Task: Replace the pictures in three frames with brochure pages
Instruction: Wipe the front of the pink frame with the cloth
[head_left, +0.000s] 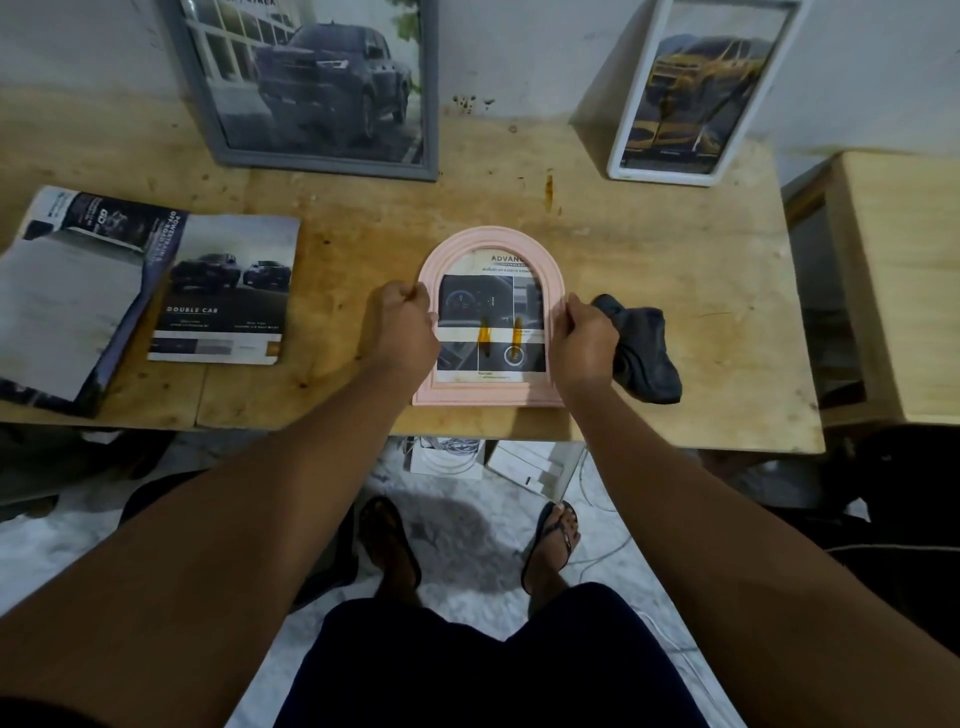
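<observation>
While the left hand (405, 322) and right hand (587, 332) clamp opposite sides of the pink frame (491, 239), it rests near the table's (675, 249) front edge, probably gripped evenly to stay level. A brochure page fills it. 2 other frames, grey frame (332, 165) and white frame (660, 177), lean on the wall for display. The brochure (223, 291) lies left, and a cloth (644, 358) lies beside the right hand.

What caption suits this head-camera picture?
Left hand and right hand grip a pink arched frame holding a brochure page at the table.

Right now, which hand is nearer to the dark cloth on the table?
Right. The right hand grips the right edge of the pink frame, beside the dark cloth; the left hand grips its left edge, across the frame.
</observation>
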